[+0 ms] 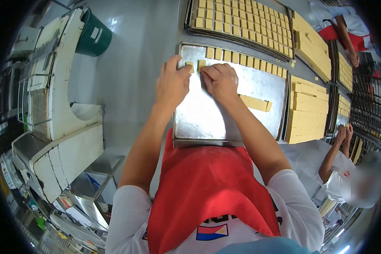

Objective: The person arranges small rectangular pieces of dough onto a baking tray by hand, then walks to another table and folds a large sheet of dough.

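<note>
Left hand [172, 81] at the far left corner of a shallow metal tray [194, 118]. Thumb and index finger curve narrowly at a small yellow block [190, 67]; thumb touches it, but cannot tell whether the fingers grip it. Right hand [220, 80] just beside, fingers bent, fingertips pinching a second block [202, 64]. Both blocks rest near the tray's far edge, a narrow gap between them.

To their right, a spaced row of blocks [242, 59] runs along the same far edge to the tray's right corner. Nearer, right of the right forearm, a yellow strip [253, 102] lies aslant on the metal, a short piece at its right end.

Beyond: a filled tray [241, 20], blocks in close ranks. Right of the working tray: stacked yellow slabs [307, 112]; farther off, another slab stack [311, 46].

Far left, a green bin [95, 36] on the floor. Right side, two co-workers near other trays. Red apron [207, 182] close against the working tray's near edge.
</note>
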Demonstrator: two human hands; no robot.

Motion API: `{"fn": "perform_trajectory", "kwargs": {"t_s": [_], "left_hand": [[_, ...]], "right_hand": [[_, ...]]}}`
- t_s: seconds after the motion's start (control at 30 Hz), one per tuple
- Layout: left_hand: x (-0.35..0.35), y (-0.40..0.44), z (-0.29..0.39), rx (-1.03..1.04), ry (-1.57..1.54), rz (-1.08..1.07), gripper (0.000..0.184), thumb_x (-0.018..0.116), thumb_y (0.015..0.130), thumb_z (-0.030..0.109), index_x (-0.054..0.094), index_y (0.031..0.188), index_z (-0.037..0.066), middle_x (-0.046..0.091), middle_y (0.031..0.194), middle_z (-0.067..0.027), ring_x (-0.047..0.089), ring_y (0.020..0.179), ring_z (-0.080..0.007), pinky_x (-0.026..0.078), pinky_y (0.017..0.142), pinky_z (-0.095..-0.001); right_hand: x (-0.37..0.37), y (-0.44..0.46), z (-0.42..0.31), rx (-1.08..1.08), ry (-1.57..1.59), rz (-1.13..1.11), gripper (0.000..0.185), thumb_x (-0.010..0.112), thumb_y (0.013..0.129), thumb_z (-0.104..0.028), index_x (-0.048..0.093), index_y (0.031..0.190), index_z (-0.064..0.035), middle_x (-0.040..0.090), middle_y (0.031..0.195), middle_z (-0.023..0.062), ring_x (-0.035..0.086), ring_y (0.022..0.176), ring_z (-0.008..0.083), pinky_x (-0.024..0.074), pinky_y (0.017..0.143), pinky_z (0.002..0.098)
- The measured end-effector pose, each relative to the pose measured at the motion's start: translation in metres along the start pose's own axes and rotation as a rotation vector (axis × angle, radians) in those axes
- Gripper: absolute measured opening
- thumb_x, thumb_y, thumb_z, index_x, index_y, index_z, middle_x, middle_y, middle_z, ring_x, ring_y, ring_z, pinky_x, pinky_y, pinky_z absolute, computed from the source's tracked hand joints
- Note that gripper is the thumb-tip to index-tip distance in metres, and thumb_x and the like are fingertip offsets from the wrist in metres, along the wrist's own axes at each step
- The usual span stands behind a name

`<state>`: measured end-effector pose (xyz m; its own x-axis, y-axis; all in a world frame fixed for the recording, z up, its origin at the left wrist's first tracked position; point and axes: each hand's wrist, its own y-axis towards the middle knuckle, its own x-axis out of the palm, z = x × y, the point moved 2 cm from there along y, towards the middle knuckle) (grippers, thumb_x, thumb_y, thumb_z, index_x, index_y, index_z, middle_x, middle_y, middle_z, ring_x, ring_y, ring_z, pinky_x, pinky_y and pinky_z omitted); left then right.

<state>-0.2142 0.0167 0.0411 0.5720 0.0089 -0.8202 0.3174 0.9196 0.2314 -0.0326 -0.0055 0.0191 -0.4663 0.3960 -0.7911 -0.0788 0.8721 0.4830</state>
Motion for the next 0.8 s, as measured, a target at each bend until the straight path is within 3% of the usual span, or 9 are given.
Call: {"fn": "perform_trajectory", "kwargs": {"t_s": [0.13,0.33,0.8], "left_hand": [[0.011,0.019,-0.006,-0.015,0.045,0.046,0.024,0.077,0.089,0.017,0.078,0.113,0.020,0.060,0.131,-0.0100,0.063,0.113,-0.0360,0.057,0.088,-0.0489],[0.019,0.035,-0.010,-0.030,0.085,0.096,0.021,0.074,0.092,0.022,0.079,0.112,0.024,0.061,0.125,-0.0078,0.065,0.107,-0.0344,0.058,0.082,-0.0484],[0.025,0.041,-0.015,-0.031,0.079,0.136,0.020,0.074,0.093,0.024,0.080,0.112,0.027,0.060,0.119,-0.0038,0.069,0.098,-0.0311,0.058,0.078,-0.0473]], "right_hand": [[0.015,0.013,0.004,0.041,-0.041,0.091,0.008,0.079,0.082,-0.021,0.080,0.090,-0.0213,0.061,0.071,0.0016,0.064,0.071,0.0253,0.0520,0.064,0.0404],[0.021,0.019,0.006,0.138,-0.092,0.042,0.009,0.078,0.085,-0.023,0.080,0.093,-0.0241,0.060,0.071,0.0020,0.064,0.065,0.0247,0.0517,0.058,0.0400],[0.025,0.023,0.008,0.195,-0.077,0.057,0.011,0.076,0.088,-0.025,0.080,0.098,-0.0267,0.063,0.074,0.0017,0.067,0.067,0.0249,0.0533,0.060,0.0398]]}}
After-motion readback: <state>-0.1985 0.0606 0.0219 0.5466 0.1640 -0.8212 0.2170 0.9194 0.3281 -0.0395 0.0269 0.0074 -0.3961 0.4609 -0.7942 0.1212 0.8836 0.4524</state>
